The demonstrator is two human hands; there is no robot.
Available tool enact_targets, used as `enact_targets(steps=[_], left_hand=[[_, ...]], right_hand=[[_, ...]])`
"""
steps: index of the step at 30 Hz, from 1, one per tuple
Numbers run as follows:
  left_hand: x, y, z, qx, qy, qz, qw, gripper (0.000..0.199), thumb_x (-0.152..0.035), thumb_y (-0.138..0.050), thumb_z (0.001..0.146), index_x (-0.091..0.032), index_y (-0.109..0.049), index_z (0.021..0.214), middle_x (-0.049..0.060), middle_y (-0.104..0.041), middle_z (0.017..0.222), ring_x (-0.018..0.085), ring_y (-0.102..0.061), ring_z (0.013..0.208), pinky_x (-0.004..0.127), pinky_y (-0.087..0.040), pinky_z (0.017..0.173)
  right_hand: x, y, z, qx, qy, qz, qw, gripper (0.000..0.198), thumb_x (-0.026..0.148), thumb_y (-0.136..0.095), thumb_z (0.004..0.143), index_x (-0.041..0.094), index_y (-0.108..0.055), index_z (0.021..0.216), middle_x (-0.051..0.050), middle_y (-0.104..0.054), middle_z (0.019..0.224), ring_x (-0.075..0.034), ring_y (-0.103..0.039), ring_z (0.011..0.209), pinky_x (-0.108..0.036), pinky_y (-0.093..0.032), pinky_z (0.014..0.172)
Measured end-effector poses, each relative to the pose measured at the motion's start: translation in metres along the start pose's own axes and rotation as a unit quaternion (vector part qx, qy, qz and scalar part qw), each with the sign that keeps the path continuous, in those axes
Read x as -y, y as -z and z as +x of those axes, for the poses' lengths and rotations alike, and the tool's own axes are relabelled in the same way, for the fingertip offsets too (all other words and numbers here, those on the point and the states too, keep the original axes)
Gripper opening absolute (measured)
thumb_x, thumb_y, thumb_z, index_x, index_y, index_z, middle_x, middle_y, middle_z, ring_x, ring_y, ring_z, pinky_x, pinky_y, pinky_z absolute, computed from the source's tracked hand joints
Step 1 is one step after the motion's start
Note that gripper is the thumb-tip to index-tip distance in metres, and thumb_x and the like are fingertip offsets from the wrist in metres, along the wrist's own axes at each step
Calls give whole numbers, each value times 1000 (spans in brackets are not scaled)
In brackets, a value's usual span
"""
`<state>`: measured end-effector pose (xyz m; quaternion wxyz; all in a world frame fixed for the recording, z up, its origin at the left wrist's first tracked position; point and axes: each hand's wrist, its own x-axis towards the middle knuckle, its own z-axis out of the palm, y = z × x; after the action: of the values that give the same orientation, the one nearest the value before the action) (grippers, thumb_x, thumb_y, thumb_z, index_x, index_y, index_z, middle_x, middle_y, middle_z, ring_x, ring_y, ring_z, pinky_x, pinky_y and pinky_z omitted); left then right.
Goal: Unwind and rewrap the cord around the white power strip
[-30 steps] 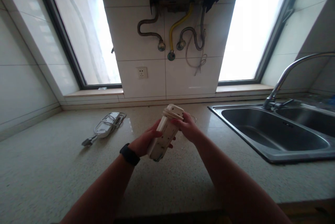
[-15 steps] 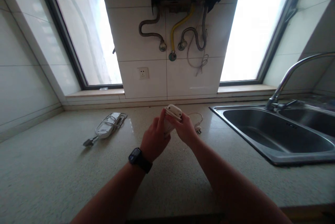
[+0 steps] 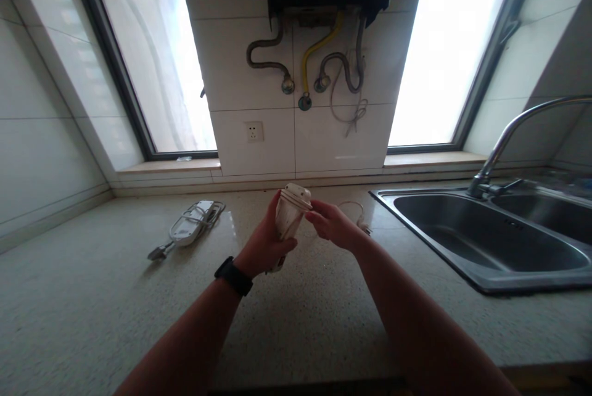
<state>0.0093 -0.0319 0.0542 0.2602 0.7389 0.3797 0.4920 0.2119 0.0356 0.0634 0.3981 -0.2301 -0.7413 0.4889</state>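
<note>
My left hand (image 3: pixel 264 243), with a black watch at the wrist, is closed around a white power strip (image 3: pixel 287 218) and holds it tilted above the counter. Turns of the white power cord (image 3: pixel 296 201) lie around the strip's far end. At the strip's right side my right hand (image 3: pixel 333 224) pinches the cord. Behind that hand the loose length of cord curves over the counter to its plug (image 3: pixel 364 226). The strip's underside is hidden by my left hand.
To the left, a second white power strip (image 3: pixel 189 228) with its grey cord wound round it lies on the speckled counter (image 3: pixel 115 297). A double sink (image 3: pixel 481 229) with a tall faucet (image 3: pixel 497 152) is on the right. A wall socket (image 3: pixel 254 131) sits behind.
The power strip has shifted slightly left and turned, showing more of its face. My right hand has moved off the strip's end to the right, drawing the cord; the plug has slid right.
</note>
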Motion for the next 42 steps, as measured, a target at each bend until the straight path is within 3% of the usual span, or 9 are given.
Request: enact_targets(steps=[4,9,14,17,22,28,33,37,42], left_hand=[[-6,0,1,24,9,-142,989,111,-14,-71,74,-31,-3,160,14,-43,154,32,-45,136,46,-37,108],[-14,0,-1,12,79,-219,972,112,-9,-73,70,-33,-10,159,9,-62,127,22,-60,100,35,-47,86],[-14,-5,-6,-25,123,-255,959,110,-8,-70,71,-42,-11,157,1,-62,108,11,-54,71,25,-45,65],[-16,-9,-8,-7,127,-303,944,107,-8,-69,71,-46,-14,155,0,-59,106,10,-53,68,24,-45,59],[-19,-17,-12,79,123,-444,884,92,-9,-65,70,-46,-29,146,1,-53,110,10,-54,67,22,-46,51],[-10,-15,-13,221,169,-583,763,47,-23,-65,68,-21,-58,114,2,-48,97,7,-43,60,18,-41,44],[-6,-7,-13,266,214,-607,717,46,-30,-64,63,-18,-59,107,2,-49,91,6,-35,54,16,-34,38],[-3,-5,-11,276,186,-571,751,51,-39,-63,65,-17,-60,110,8,-57,97,12,-52,61,21,-42,43],[5,6,-4,207,145,-397,882,63,-44,-61,81,-17,-49,137,18,-58,126,34,-62,110,51,-51,89]], right_hand=[[10,5,-4,44,45,30,998,44,53,-59,93,13,-65,109,10,-31,54,-6,-26,44,-21,-20,41],[15,9,-6,61,80,30,994,38,45,-59,96,12,-69,110,6,-44,58,-6,-32,47,-23,-25,43],[10,7,-4,56,89,71,992,34,43,-61,95,18,-64,117,-6,-66,100,-4,-37,49,-22,-27,41],[9,4,-3,51,98,83,990,31,43,-64,93,20,-58,112,-4,-65,96,-4,-37,48,-21,-28,41],[2,0,0,56,96,110,988,38,49,-69,88,25,-44,104,5,-56,84,-4,-42,46,-18,-30,40],[-7,-3,4,16,101,95,990,58,47,-84,73,22,-50,113,6,-51,77,-5,-38,49,-17,-29,40],[4,-14,0,0,88,124,988,61,45,-88,65,20,-57,112,-2,-62,90,-16,-59,77,-26,-50,65],[6,-19,0,-41,83,135,987,55,39,-88,64,19,-60,107,-4,-65,93,-19,-61,83,-31,-52,74],[2,-12,4,-114,88,91,985,44,35,-84,67,18,-61,101,-2,-64,86,-18,-59,78,-31,-50,69]])
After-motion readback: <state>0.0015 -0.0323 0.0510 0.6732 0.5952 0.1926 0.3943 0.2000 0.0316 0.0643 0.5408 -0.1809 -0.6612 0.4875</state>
